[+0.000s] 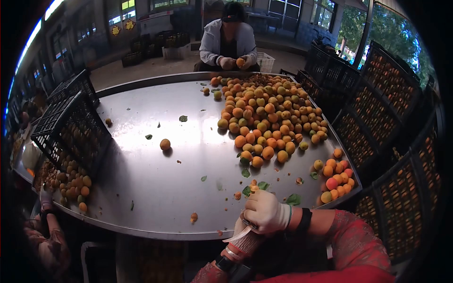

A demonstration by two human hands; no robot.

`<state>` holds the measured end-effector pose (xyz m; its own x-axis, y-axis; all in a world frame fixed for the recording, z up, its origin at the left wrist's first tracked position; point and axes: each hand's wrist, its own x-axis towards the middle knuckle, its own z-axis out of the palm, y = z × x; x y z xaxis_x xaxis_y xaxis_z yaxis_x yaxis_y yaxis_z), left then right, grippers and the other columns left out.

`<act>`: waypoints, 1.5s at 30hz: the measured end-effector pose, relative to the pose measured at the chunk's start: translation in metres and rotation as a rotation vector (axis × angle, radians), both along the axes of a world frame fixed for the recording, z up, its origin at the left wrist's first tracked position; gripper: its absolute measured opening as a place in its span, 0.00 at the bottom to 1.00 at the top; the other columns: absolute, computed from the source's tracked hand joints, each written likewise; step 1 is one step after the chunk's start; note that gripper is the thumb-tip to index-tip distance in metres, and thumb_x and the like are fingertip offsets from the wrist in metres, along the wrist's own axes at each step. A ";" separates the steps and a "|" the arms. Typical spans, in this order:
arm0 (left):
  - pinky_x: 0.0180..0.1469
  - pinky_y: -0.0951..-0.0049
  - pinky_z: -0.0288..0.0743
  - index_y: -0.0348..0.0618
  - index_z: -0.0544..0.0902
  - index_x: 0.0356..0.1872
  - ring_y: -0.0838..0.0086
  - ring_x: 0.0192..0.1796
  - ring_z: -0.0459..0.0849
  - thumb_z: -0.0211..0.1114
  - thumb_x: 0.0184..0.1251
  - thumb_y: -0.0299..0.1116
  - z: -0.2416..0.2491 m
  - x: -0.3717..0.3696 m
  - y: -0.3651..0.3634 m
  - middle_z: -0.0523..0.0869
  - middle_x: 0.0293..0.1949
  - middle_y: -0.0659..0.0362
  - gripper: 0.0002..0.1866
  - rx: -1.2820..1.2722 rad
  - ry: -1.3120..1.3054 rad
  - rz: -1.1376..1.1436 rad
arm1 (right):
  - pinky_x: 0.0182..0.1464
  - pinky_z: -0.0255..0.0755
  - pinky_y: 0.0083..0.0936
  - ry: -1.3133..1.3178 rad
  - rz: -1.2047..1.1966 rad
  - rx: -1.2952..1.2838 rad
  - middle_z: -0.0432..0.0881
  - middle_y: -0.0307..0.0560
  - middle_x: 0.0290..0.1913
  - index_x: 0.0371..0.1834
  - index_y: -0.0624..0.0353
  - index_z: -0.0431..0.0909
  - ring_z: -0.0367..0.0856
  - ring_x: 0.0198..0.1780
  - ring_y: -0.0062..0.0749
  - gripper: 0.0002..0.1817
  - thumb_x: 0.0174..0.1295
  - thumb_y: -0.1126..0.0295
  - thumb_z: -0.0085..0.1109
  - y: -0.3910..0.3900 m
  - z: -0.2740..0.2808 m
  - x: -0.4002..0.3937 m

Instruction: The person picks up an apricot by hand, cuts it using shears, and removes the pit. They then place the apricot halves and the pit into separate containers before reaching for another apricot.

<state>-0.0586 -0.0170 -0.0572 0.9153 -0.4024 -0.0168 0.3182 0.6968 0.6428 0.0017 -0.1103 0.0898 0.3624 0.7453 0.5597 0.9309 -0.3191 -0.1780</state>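
Note:
My right hand [267,213], in a pale knit glove with a black band at the wrist, is closed in front of me at the table's near edge. Just below it is my left hand [246,243], gloved too, with a dark watch; its fingers are mostly hidden behind the right hand. Between the hands shows a small dark metallic piece, and a pale curved strip [239,235] juts out to the left; I cannot make out what tool it is. Orange fruit bits [255,186] lie just beyond my right knuckles, beside green leaves [293,199].
A large pile of apricots [269,113] covers the metal table's [188,165] far right, with a smaller group [335,179] nearer. At left, a tipped black crate [75,132] spills fruit near another person's hand [46,198]. Opposite, a person [229,42] holds an apricot. Crates [377,104] stand right.

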 end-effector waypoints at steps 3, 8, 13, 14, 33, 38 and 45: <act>0.71 0.61 0.63 0.44 0.72 0.62 0.64 0.70 0.69 0.46 0.79 0.46 0.025 0.014 0.006 0.73 0.65 0.51 0.21 0.010 -0.004 -0.001 | 0.29 0.69 0.36 -0.024 0.032 -0.022 0.73 0.43 0.24 0.24 0.57 0.78 0.76 0.26 0.41 0.10 0.39 0.70 0.68 0.002 0.005 0.006; 0.72 0.64 0.61 0.41 0.68 0.66 0.62 0.69 0.70 0.51 0.76 0.34 0.045 0.026 0.020 0.73 0.64 0.52 0.20 0.907 -0.508 0.215 | 0.29 0.69 0.39 0.047 -0.396 0.298 0.74 0.48 0.24 0.24 0.59 0.77 0.75 0.27 0.46 0.10 0.45 0.72 0.72 0.026 -0.004 -0.001; 0.52 0.70 0.69 0.43 0.67 0.67 0.67 0.53 0.76 0.47 0.78 0.35 0.058 0.024 0.016 0.78 0.54 0.55 0.20 0.392 -0.150 0.087 | 0.28 0.67 0.38 0.145 -0.551 0.379 0.73 0.50 0.22 0.21 0.61 0.77 0.74 0.25 0.48 0.12 0.47 0.71 0.74 0.030 -0.003 -0.003; 0.45 0.72 0.71 0.44 0.68 0.67 0.69 0.48 0.78 0.45 0.79 0.38 0.058 0.023 0.015 0.79 0.52 0.56 0.20 0.366 -0.093 0.058 | 0.28 0.68 0.37 0.174 -0.577 0.369 0.75 0.51 0.23 0.21 0.61 0.77 0.75 0.25 0.47 0.12 0.48 0.71 0.74 0.026 -0.006 -0.003; 0.24 0.77 0.63 0.55 0.77 0.43 0.78 0.26 0.73 0.49 0.78 0.55 0.056 0.012 0.001 0.75 0.28 0.66 0.17 -0.477 0.453 -0.001 | 0.28 0.62 0.38 0.026 -0.185 0.045 0.70 0.49 0.24 0.22 0.60 0.67 0.70 0.27 0.47 0.11 0.43 0.81 0.63 0.038 0.013 -0.011; 0.38 0.83 0.72 0.54 0.75 0.49 0.83 0.40 0.76 0.50 0.80 0.43 0.028 0.016 -0.006 0.76 0.37 0.65 0.09 -0.337 0.170 0.241 | 0.26 0.60 0.38 0.011 0.052 -0.021 0.69 0.46 0.23 0.22 0.58 0.68 0.67 0.24 0.45 0.13 0.36 0.82 0.63 0.040 0.024 0.000; 0.58 0.78 0.76 0.50 0.73 0.60 0.73 0.54 0.82 0.43 0.81 0.45 0.085 0.003 0.039 0.80 0.54 0.56 0.18 0.055 0.059 0.308 | 0.36 0.73 0.40 0.150 0.110 0.106 0.80 0.43 0.34 0.26 0.55 0.78 0.80 0.34 0.46 0.09 0.38 0.75 0.65 0.028 0.002 0.017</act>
